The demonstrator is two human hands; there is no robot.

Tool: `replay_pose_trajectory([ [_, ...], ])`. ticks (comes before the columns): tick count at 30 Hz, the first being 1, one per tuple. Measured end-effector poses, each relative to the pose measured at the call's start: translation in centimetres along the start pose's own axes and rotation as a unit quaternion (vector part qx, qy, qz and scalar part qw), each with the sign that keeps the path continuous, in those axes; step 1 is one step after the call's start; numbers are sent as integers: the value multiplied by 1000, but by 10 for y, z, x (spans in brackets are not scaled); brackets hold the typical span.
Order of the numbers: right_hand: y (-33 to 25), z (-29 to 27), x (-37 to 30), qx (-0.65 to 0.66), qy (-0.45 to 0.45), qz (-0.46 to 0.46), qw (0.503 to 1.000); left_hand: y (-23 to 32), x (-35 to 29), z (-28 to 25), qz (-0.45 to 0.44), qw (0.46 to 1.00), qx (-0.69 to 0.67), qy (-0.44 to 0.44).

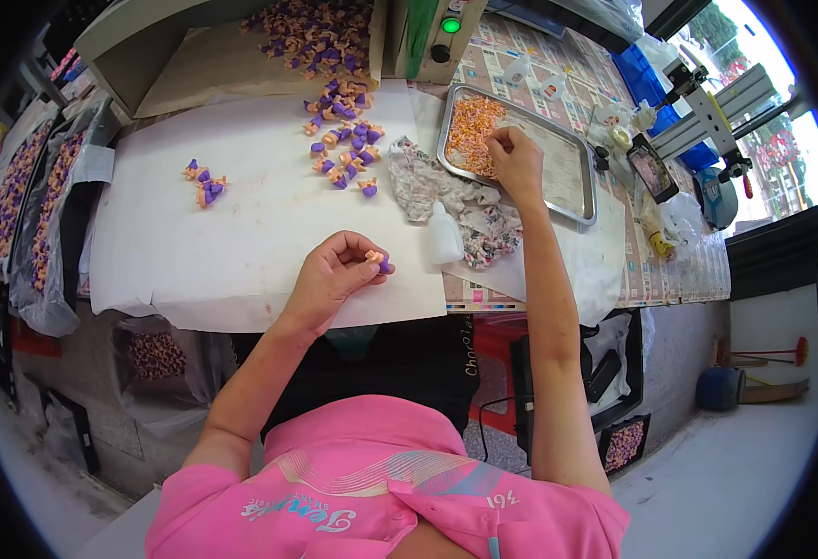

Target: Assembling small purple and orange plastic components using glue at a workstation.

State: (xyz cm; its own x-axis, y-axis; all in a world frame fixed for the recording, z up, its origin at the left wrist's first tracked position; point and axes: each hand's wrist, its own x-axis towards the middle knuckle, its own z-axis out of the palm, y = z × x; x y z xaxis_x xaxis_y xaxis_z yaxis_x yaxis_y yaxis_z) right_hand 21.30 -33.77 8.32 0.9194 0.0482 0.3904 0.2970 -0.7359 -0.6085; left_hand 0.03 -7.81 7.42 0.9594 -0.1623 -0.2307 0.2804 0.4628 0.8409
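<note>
My left hand (328,282), over the front part of the white paper, pinches a small peach-and-purple plastic figure (381,263) between thumb and fingertips. The right arm reaches out to a metal tray (583,186), where my right hand (518,163) has its fingers pinched together beside a pile of tiny orange pieces (472,126). Whatever lies between those fingertips is hidden. More peach-and-purple figures (346,154) are scattered up the sheet toward a heap (311,37) inside an open-fronted box. A few others (206,184) lie apart at the left.
A white squeeze bottle (444,235) stands between my hands, next to a crumpled patterned cloth (488,224). Beyond the tray are small bottles (552,88) and a phone (652,170) on a metal stand. Trays of figures (55,177) line the left side.
</note>
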Motion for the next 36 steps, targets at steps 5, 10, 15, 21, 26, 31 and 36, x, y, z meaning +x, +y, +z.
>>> replay_pose_trajectory([
  [5,8,4,-4,9,5,-4,1000,-1,0,-2,-1,1000,5,0],
  [10,1,8,2,-96,-50,-88,990,0,-3,2,-1,1000,11,0],
  [15,-3,9,7,-90,-61,-67,992,0,-4,2,1,1000,13,0],
  [21,-3,3,-3,-23,-25,-37,999,-1,-4,-1,-1,1000,7,-2],
  [26,-25,-3,-29,120,-37,-7,992,-9,1,-11,-7,1000,2,7],
  [31,-68,2,-93,292,-143,68,943,-21,3,-25,5,1000,1,-1],
  [36,-84,24,-161,354,-231,75,903,-35,9,-37,15,1000,-5,-8],
])
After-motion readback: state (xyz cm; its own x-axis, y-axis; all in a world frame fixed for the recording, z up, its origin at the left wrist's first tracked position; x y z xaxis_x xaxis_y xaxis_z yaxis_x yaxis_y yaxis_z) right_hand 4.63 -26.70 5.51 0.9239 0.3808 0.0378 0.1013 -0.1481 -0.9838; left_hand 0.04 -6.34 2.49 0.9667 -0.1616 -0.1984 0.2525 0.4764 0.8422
